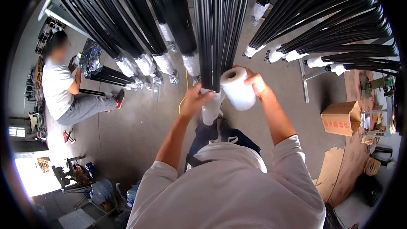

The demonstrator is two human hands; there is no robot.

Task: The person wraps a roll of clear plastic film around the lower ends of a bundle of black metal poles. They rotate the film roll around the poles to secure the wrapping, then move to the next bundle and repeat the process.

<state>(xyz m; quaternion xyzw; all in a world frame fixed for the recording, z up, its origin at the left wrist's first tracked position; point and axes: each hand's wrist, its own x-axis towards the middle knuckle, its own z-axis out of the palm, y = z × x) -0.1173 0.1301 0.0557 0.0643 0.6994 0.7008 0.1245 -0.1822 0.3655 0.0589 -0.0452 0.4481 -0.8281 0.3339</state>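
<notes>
In front of me hangs a bundle of long black tubes (210,38), its lower end covered by white plastic film (210,113). My left hand (196,100) is closed around the left side of this bundle at the top of the film, the thumb lying across it. A thick roll of white plastic film (241,95) is in my right hand (257,84), tilted, with its brown core facing up. The roll is close against the bundle's right side. Some right-hand fingers are hidden behind the roll.
More black tube bundles (127,17) with wrapped ends hang at left, and bent ones (322,29) at right. A co-worker (63,80) stands at far left beside another bundle. A cardboard box (340,118) sits at right. A yellow cable (183,99) crosses the floor.
</notes>
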